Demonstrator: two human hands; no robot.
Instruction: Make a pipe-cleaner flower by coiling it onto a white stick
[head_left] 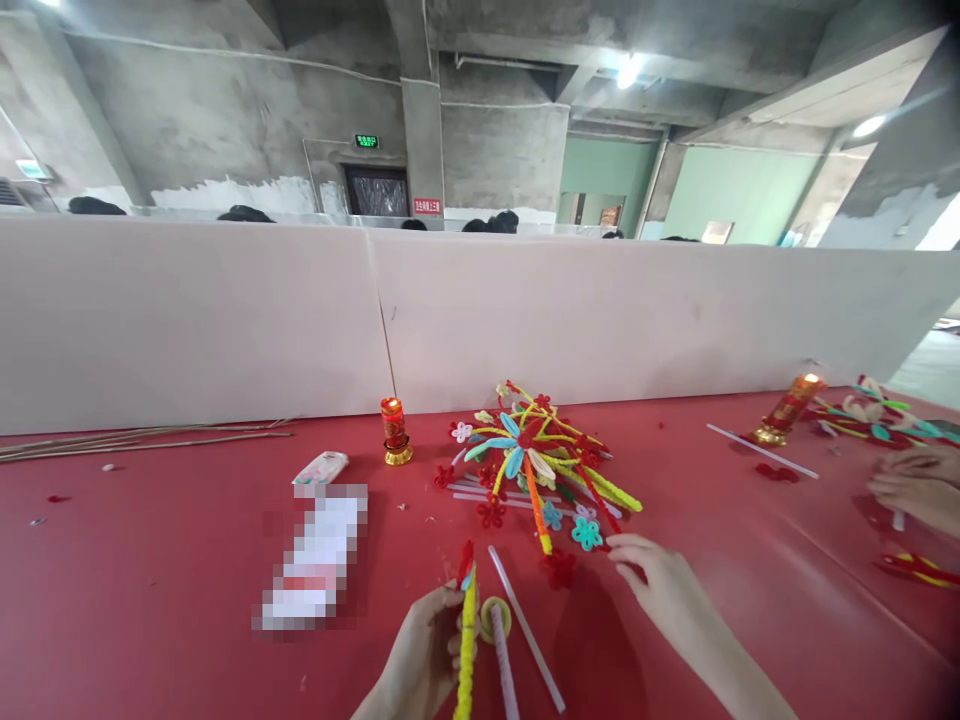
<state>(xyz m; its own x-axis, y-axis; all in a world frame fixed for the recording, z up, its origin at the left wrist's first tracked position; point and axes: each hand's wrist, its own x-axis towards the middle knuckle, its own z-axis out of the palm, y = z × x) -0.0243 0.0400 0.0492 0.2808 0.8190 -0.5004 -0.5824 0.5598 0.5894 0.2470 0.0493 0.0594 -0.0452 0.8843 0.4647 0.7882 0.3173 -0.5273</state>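
Upright yellow pipe-cleaner stem [466, 650], tip pointing away, in left hand [424, 655].

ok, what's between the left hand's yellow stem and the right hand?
Head view: a white stick lies diagonally on the red table between the yellow stem in the left hand and the right hand.

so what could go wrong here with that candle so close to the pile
1. The lit red candle stands just left of the pipe-cleaner flower pile; a nudged stem might reach the flame.
2. The right hand reaching into the pile could scatter loose flowers.
3. The left hand grips a yellow stem that could bend.
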